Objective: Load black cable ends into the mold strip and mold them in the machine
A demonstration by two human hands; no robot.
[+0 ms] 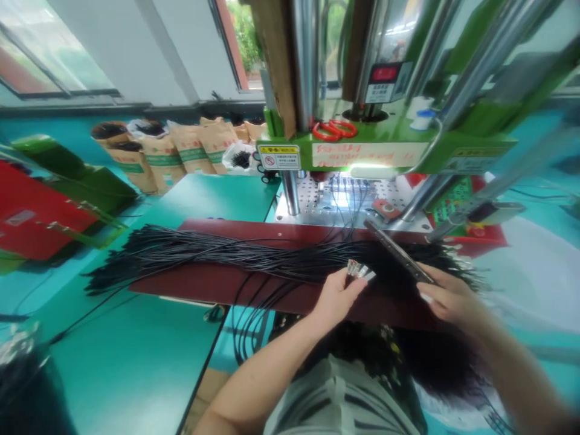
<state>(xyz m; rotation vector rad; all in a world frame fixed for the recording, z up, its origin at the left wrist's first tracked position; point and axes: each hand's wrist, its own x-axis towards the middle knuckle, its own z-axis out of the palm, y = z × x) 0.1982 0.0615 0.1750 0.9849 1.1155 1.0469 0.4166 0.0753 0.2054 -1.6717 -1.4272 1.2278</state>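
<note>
My left hand (338, 296) is closed around several small silvery connector ends (359, 272), which stick out past the thumb and fingers. Black cables (254, 302) loop down to the left of that hand. Pinched in my right hand (446, 293) is a long, dark metal strip (396, 251), slanting up and left toward the machine. Beneath and behind both hands a large bundle of black cables (226, 251) lies across a dark red board (194, 284).
A green press machine (299, 142) with metal columns stands ahead, red-handled scissors (333, 130) on its ledge. Its perforated metal plate (303, 196) is lit. Paper sacks (193, 145) line the wall. A red bin (493, 232) sits at the right, a green table (136, 350) at the left.
</note>
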